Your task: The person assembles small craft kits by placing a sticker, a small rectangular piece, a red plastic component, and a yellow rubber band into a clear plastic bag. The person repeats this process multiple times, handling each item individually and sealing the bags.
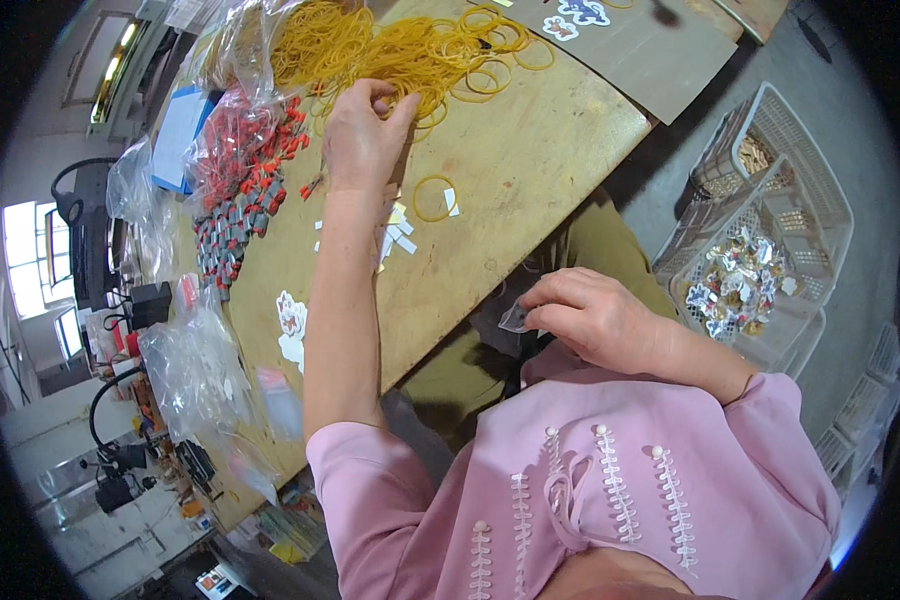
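Hands apart: left hand [362,135] pinching yellow rubber bands [400,50], right hand [592,318] gripping small clear packet [515,318].

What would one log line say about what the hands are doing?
left hand: reaching into yellow rubber bands | right hand: holding small clear packet | white basket: beside table

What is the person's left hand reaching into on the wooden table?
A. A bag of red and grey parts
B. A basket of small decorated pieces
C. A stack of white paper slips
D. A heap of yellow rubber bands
D: the left hand has its fingers in the heap of yellow rubber bands at the far side of the wooden table.
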Demonstrator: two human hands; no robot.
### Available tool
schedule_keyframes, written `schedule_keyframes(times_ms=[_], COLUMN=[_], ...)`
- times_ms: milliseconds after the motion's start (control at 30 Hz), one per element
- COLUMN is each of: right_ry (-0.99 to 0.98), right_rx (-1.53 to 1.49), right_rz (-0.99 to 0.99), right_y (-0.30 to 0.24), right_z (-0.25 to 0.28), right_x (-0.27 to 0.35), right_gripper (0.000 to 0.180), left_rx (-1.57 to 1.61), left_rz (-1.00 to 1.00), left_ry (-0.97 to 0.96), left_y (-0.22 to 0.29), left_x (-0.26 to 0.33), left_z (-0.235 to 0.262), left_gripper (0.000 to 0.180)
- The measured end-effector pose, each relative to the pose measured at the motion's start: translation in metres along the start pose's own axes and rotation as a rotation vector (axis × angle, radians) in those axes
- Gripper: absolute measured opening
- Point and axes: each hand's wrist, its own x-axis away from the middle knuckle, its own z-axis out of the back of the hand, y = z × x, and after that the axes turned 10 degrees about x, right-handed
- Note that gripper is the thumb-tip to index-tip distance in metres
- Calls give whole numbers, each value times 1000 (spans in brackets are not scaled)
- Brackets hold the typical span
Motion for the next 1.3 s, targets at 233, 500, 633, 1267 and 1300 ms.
schedule_keyframes(times_ms=[233, 500, 633, 1267, 1300], right_ry=[-17, -63, -79, -135, -139], right_rx=[-38, -43, -68, -97, -95], right_rz=[-25, -12, -27, -6, -7], right_y=[8, 9, 4, 6, 5], right_z=[3, -6, -7, -18, -19], right_x=[3, 5, 6, 11, 11], right_gripper=[26, 37, 32, 52, 52], left_rx=[872, 918, 910, 1529, 1498], left_rz=[448, 401, 487, 821, 828], left_ry=[-88, -68, -136, -451, -448], left_y=[-15, -36, -32, 1, 2], left_x=[-9, 0, 1, 76, 78], left_z=[12, 46, 53, 71, 71], left_gripper=[18, 15, 16, 29, 29])
